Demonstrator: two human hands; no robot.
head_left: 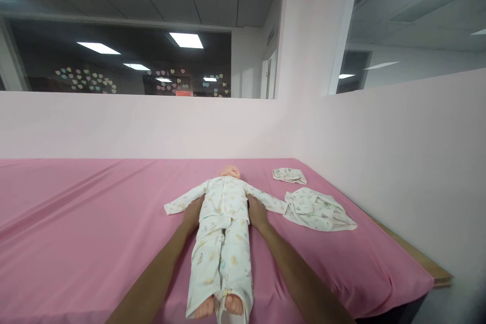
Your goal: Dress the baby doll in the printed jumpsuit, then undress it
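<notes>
Head view: a baby doll point(223, 215) in a printed white top point(224, 193) and matching trousers point(235, 250) is laid out on a pink cover point(94, 248), its head pointed toward the wall point(132, 126) and its bare feet point(233, 304) toward the camera. The left hand point(194, 211) is set against one side of the torso and the right hand point(257, 211) against the other, both just below the sleeves point(186, 199). The fingers of both hands are largely hidden along the doll's sides; whether cloth or body is gripped by them cannot be told.

The clothing is judged to be largely in place: both sleeves are spread wide, and the trousers are drawn up under the top. The hem is seen to sit unevenly at the waist, so some straightening may be left. Off to the right, a folded cloth point(289, 175) and a larger rumpled cloth point(320, 210) are left untouched by either hand; the larger is met by a sleeve's end.

No doll hands are shown at the cuffs, and the top's fastening cannot be made out. One trouser leg and both forearms point(304, 273) are cut off by the lower edge.
</notes>
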